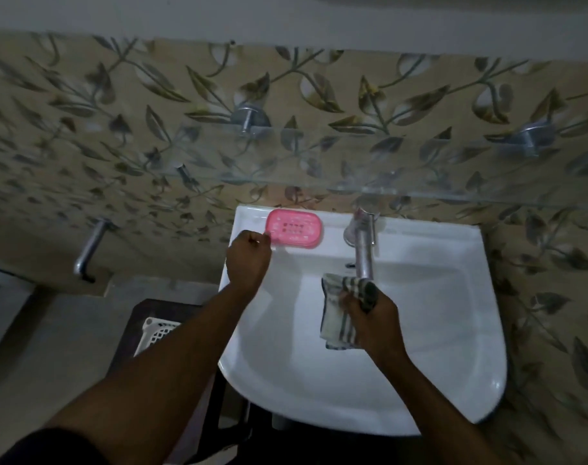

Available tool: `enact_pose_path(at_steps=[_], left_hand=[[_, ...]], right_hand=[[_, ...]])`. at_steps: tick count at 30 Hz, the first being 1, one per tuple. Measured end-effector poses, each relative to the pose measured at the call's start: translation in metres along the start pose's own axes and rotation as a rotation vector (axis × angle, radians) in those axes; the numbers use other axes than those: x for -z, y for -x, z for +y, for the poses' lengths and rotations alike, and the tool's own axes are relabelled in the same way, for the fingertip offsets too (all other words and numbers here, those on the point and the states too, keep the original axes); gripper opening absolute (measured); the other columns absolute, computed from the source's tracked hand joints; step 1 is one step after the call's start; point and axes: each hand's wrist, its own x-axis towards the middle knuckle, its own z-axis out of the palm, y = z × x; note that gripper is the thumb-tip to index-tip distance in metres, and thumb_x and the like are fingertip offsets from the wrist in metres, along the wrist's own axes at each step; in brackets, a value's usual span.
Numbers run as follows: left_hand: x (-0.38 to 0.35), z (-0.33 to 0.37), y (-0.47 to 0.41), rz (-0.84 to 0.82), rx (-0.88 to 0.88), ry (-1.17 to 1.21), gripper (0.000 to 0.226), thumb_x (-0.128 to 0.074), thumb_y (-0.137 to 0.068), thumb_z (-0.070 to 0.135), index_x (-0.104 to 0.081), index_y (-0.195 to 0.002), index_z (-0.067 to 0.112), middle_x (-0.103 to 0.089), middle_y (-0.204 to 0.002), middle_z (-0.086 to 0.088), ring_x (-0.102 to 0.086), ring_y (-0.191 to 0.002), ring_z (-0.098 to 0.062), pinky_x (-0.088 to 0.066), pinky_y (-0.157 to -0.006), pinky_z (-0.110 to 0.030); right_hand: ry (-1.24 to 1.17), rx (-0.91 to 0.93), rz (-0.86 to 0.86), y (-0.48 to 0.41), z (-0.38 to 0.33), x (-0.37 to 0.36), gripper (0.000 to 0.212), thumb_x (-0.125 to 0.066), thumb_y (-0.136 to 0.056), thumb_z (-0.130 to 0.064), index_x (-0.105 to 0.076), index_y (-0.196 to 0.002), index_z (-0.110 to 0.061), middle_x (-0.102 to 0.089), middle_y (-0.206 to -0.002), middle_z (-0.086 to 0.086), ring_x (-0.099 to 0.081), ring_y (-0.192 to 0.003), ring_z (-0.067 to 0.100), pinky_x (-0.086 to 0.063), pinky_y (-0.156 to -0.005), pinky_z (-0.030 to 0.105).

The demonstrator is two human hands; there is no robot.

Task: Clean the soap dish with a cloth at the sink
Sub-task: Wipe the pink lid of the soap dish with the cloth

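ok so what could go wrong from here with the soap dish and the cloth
The pink soap dish sits on the sink ledge near its left edge; the left hand grips only its corner, so it may slip and fall off. The striped cloth in the right hand hangs beside the tap and could snag.

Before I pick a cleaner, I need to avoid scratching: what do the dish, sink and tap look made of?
Dish: likely plastic, pink and slightly see-through, with moulded drain slots.
Sink: looks like glazed ceramic, glossy white with soft reflections.
Tap: metal, probably chrome-plated, with a silvery shine.
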Motion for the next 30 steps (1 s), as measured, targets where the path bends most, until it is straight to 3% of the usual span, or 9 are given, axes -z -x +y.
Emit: enact_pose_path(at_steps=[3, 7, 9, 13, 17, 22, 25, 27, 30], left_hand=[[-0.002, -0.008, -0.032, -0.063, 0.091, 0.082, 0.032, -0.054, -0.08, 0.039, -0.069, -0.083, 0.011, -0.073, -0.09, -0.015, -0.069, -0.087, -0.036, -0.056, -0.085, -0.04], [-0.012, -0.011, -0.058, -0.146, 0.105, 0.129, 0.036, -0.048, -0.074, 0.03, -0.072, -0.085, 0.005, -0.072, -0.095, -0.021, -0.069, -0.09, -0.038, -0.058, -0.083, -0.049], [-0.013, -0.005, -0.061, -0.196, 0.113, 0.12, 0.028, -0.048, -0.074, 0.023, -0.07, -0.076, 0.006, -0.071, -0.093, -0.023, -0.069, -0.09, -0.039, -0.057, -0.084, -0.048], [-0.017, -0.004, -0.065, -0.206, 0.091, 0.081, 0.038, -0.045, -0.071, 0.024, -0.072, -0.075, -0.002, -0.071, -0.082, -0.024, -0.069, -0.085, -0.04, -0.057, -0.082, -0.047], [-0.017, -0.006, -0.069, -0.217, 0.028, -0.008, 0.038, -0.046, -0.077, 0.026, -0.075, -0.079, 0.0, -0.073, -0.081, -0.023, -0.07, -0.082, -0.038, -0.056, -0.082, -0.043], [-0.012, -0.003, -0.064, -0.181, -0.007, -0.076, 0.035, -0.047, -0.081, 0.023, -0.075, -0.075, 0.004, -0.072, -0.074, -0.019, -0.069, -0.078, -0.036, -0.055, -0.08, -0.04], [-0.009, -0.002, -0.061, -0.157, -0.005, -0.003, 0.035, -0.048, -0.08, 0.025, -0.076, -0.075, 0.003, -0.071, -0.07, -0.019, -0.07, -0.073, -0.035, -0.057, -0.077, -0.042], [-0.007, -0.003, -0.056, -0.139, -0.002, 0.057, 0.03, -0.051, -0.081, 0.02, -0.074, -0.071, 0.003, -0.071, -0.07, -0.02, -0.07, -0.072, -0.036, -0.057, -0.076, -0.044], [0.0, -0.001, -0.043, -0.123, 0.043, 0.256, 0.023, -0.056, -0.082, 0.016, -0.072, -0.066, 0.022, -0.073, -0.075, -0.012, -0.071, -0.078, -0.033, -0.059, -0.078, -0.045]], right_hand=[[-0.127, -0.171, -0.066, -0.028, -0.019, -0.026, 0.011, -0.067, -0.09, -0.015, -0.064, -0.09, -0.026, -0.07, -0.092, 0.0, -0.067, -0.086, 0.016, -0.057, -0.077, 0.031], [-0.254, -0.319, -0.117, -0.069, -0.034, -0.049, 0.004, -0.063, -0.089, -0.017, -0.066, -0.09, -0.016, -0.072, -0.082, 0.006, -0.071, -0.069, 0.019, -0.058, -0.061, 0.031], [-0.23, -0.368, -0.151, -0.084, -0.036, -0.056, 0.018, -0.064, -0.085, -0.022, -0.068, -0.096, -0.008, -0.073, -0.082, 0.015, -0.071, -0.067, 0.03, -0.059, -0.062, 0.04], [-0.106, -0.342, -0.182, -0.097, -0.036, -0.065, 0.028, -0.064, -0.076, -0.032, -0.07, -0.095, -0.012, -0.075, -0.087, 0.014, -0.072, -0.08, 0.034, -0.06, -0.076, 0.054], [-0.008, -0.289, -0.191, -0.1, -0.037, -0.07, 0.042, -0.062, -0.061, -0.047, -0.07, -0.091, -0.019, -0.075, -0.092, 0.005, -0.071, -0.088, 0.026, -0.057, -0.086, 0.05], [0.009, -0.27, -0.169, -0.096, -0.044, -0.073, 0.024, -0.064, -0.073, -0.038, -0.068, -0.09, -0.023, -0.074, -0.093, 0.002, -0.07, -0.088, 0.021, -0.057, -0.086, 0.044], [0.013, -0.242, -0.149, -0.094, -0.044, -0.072, 0.002, -0.065, -0.084, -0.027, -0.066, -0.085, -0.026, -0.073, -0.094, 0.002, -0.069, -0.088, 0.02, -0.057, -0.083, 0.038], [0.003, -0.226, -0.154, -0.089, -0.046, -0.071, 0.004, -0.064, -0.087, -0.023, -0.064, -0.085, -0.026, -0.072, -0.094, 0.002, -0.068, -0.087, 0.018, -0.056, -0.078, 0.034], [-0.013, -0.199, -0.166, -0.079, -0.048, -0.064, 0.009, -0.063, -0.089, -0.019, -0.063, -0.085, -0.027, -0.071, -0.09, -0.001, -0.067, -0.087, 0.017, -0.055, -0.077, 0.033]])
